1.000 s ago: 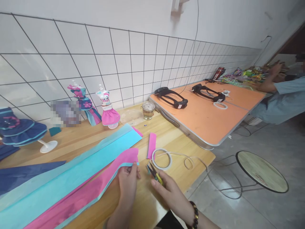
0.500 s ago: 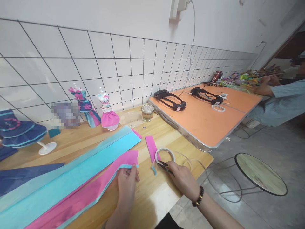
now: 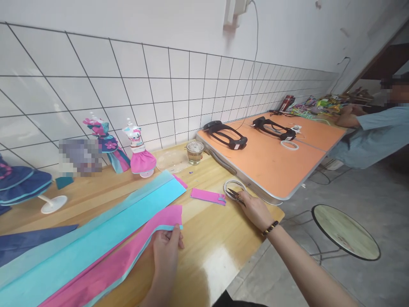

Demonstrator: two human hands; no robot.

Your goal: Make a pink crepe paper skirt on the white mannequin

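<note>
— What is the left hand (image 3: 166, 249) doing?

— It is pinching the near end of the pink paper strip (image 3: 128, 251) between thumb and fingers, pressing it against the wooden tabletop (image 3: 204, 238). The strip is lying over a pale blue layer, and a wider blue paper strip (image 3: 105, 226) is running alongside it, on the wall side.

— And the right hand (image 3: 254, 209)?

— It is reaching out towards the far right edge of the tabletop, its fingers closed around small dark scissors (image 3: 234, 195). The blades are pointing at a ring of white tape (image 3: 233, 187) and appear to be touching its rim, though that is hard to tell. A beaded bracelet (image 3: 271, 228) is sitting on that wrist.

— What is lying between the two hands?

— A short pink paper piece (image 3: 207, 196), flat on the wood just left of the tape ring — well apart from the long strips.

— What else is standing around?

— By the tiled wall, two small dress forms in pink and blue paper dresses (image 3: 139, 149) are standing, with a glass jar (image 3: 194, 152) to their right. An orange table (image 3: 277, 157) is adjoining, carrying two black headsets (image 3: 226, 134). Another person in a blue sleeve (image 3: 373, 136) is working at its far end.
</note>
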